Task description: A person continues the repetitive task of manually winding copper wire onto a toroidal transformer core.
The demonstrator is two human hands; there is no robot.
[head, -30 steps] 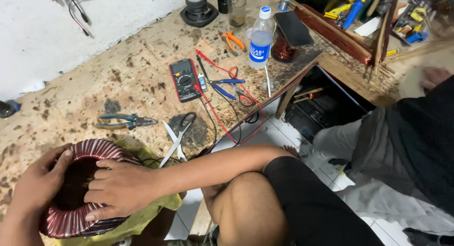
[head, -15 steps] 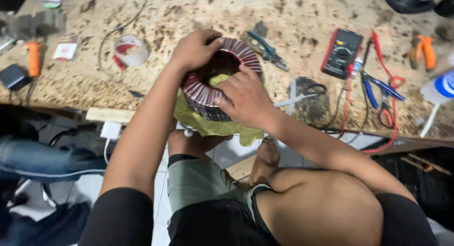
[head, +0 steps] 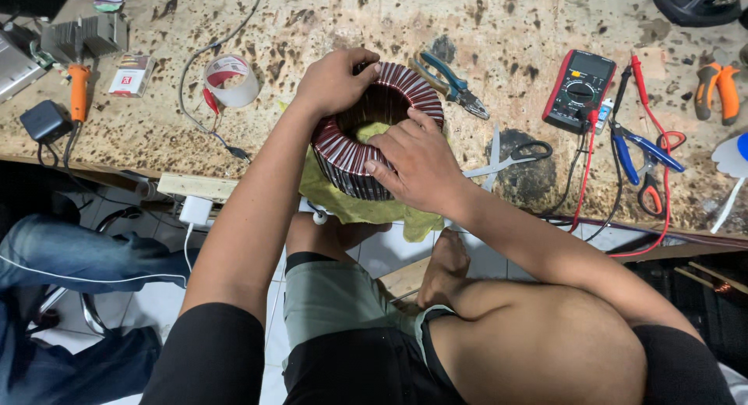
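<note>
Toroidal coil [head: 354,152], wound in red-and-white striped wire, sits at the near edge of the speckled worktop [head: 506,23], resting on a yellow cloth [head: 354,206] that hangs over the edge. Left hand [head: 335,82] lies over the far left rim of the coil, fingers curled down over the top of the winding. Right hand [head: 417,163] rests on the near right rim, fingers [head: 382,144] spread and pressing flat on the winding, thumb pointing into the centre hole. Neither hand lifts the coil; both bear on it. Just right of the coil: teal-handled pliers [head: 452,84] on the far side, scissors [head: 506,156] nearer. Further right, a red-cased multimeter [head: 580,89] with red and black leads, then blue-handled cutters [head: 643,152]. Left of the coil, a roll of clear tape [head: 230,79] and an orange-handled tool [head: 78,89]. Another person's jeans-clad leg [head: 86,253] shows at the lower left, below the worktop.
</note>
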